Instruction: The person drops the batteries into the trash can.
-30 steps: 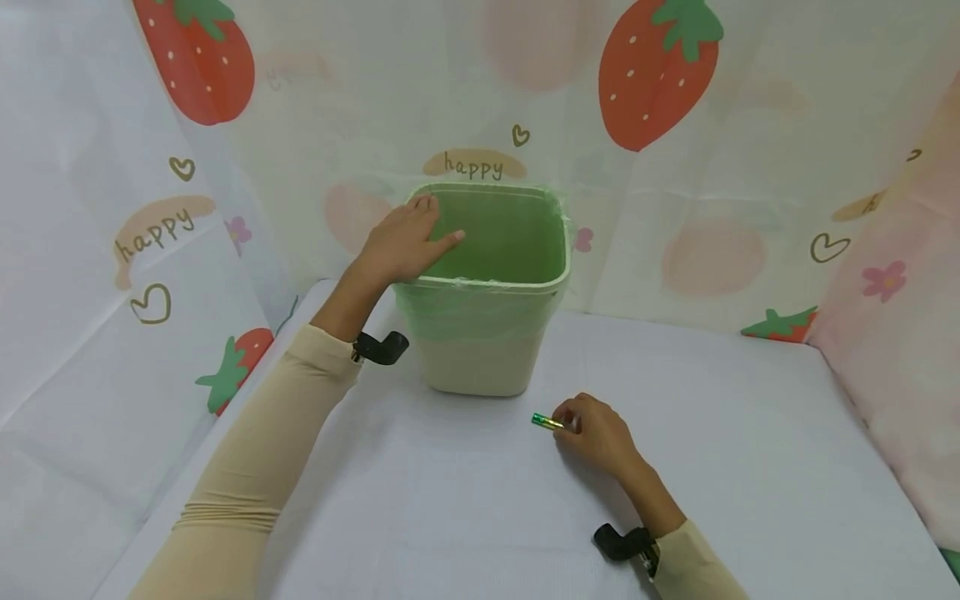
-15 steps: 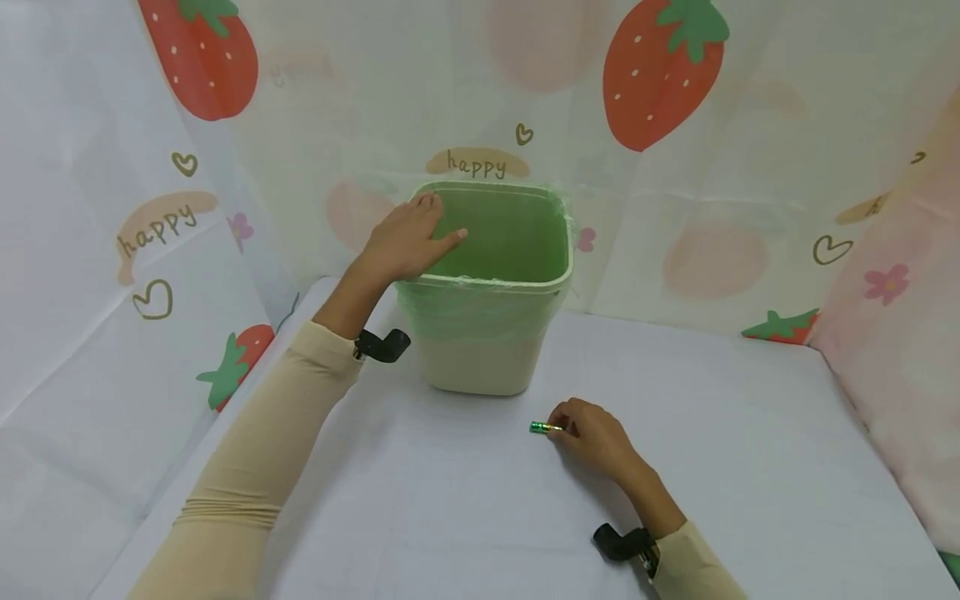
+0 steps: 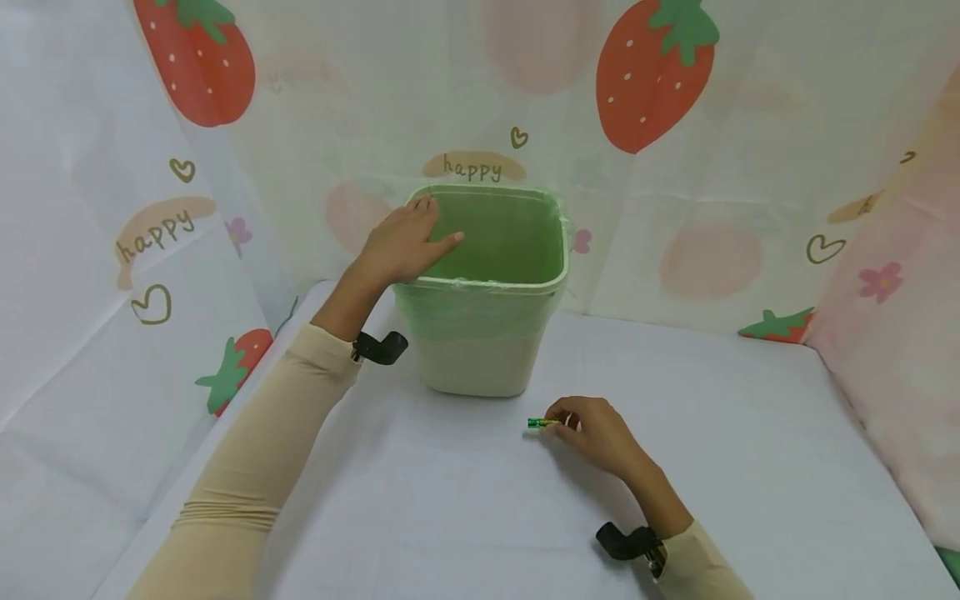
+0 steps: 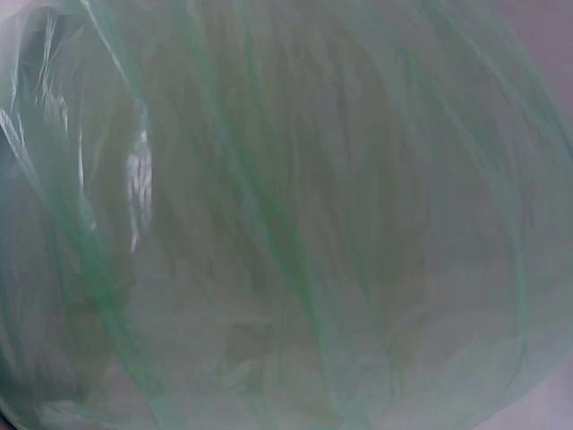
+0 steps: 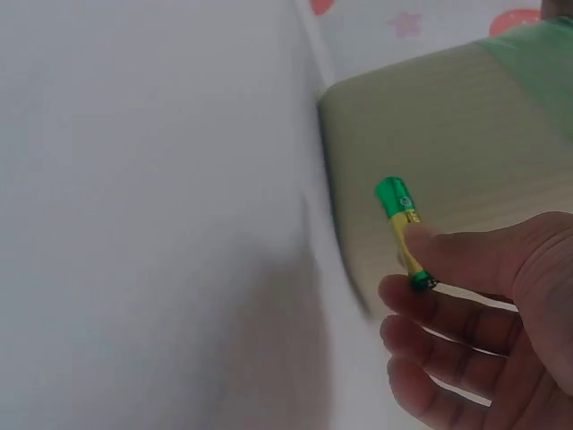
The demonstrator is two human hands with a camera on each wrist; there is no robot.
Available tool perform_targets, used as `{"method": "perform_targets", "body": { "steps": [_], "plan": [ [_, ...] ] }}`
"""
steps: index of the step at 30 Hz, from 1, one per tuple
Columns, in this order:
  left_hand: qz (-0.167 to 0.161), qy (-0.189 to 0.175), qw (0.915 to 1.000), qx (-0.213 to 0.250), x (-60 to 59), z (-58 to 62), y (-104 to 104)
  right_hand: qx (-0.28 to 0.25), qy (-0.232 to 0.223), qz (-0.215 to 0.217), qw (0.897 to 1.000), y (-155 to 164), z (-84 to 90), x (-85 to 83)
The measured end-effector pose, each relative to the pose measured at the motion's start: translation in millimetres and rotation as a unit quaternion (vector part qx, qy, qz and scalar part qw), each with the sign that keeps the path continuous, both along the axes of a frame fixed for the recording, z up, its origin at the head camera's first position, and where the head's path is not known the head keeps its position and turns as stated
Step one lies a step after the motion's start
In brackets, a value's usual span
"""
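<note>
Right hand (image 3: 596, 435) pinches a green AA battery (image 3: 542, 423) just above the bench (image 3: 712, 450); left hand (image 3: 401, 242) rests flat on the lined bin (image 3: 487, 292) rim. The fingertip pinch looks slight; the battery could slip and roll.

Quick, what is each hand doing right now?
Left hand: open, fingers resting flat on the rim of the bin.
Right hand: pinching a small green battery just above the table.
</note>
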State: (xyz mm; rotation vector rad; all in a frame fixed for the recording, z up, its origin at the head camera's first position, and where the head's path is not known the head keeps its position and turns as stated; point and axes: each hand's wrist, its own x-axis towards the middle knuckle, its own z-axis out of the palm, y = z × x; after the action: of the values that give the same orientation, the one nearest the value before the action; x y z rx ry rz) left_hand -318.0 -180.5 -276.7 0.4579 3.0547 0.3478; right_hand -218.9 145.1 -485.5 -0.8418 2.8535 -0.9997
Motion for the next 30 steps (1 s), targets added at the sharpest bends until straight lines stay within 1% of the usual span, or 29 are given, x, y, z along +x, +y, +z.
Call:
{"method": "perform_targets", "body": {
  "steps": [6, 12, 21, 26, 30],
  "plan": [
    [0.003, 0.004, 1.0000, 0.000, 0.4, -1.4, -2.1, -0.035, 0.022, 0.002, 0.999, 0.0, 12.3, 4.5],
    [0.000, 0.003, 1.0000, 0.001, 0.2, -1.3, -1.4, -0.069, 0.044, -0.003, 0.997, -1.2, 29.0, 12.0],
    [0.002, 0.004, 1.0000, 0.005, 0.3, -1.2, -1.9, -0.080, 0.088, -0.004, 0.993, -3.0, 56.2, 27.8],
    [-0.001, -0.001, 1.0000, 0.006, -0.4, -2.2, -0.9, -0.087, 0.130, 0.005, 0.988, -1.2, 73.1, 38.2],
    [0.001, 0.002, 1.0000, 0.008, 0.2, -1.1, 0.3, -0.094, 0.160, 0.014, 0.983, -0.5, 86.1, 42.3]
  ]
}}
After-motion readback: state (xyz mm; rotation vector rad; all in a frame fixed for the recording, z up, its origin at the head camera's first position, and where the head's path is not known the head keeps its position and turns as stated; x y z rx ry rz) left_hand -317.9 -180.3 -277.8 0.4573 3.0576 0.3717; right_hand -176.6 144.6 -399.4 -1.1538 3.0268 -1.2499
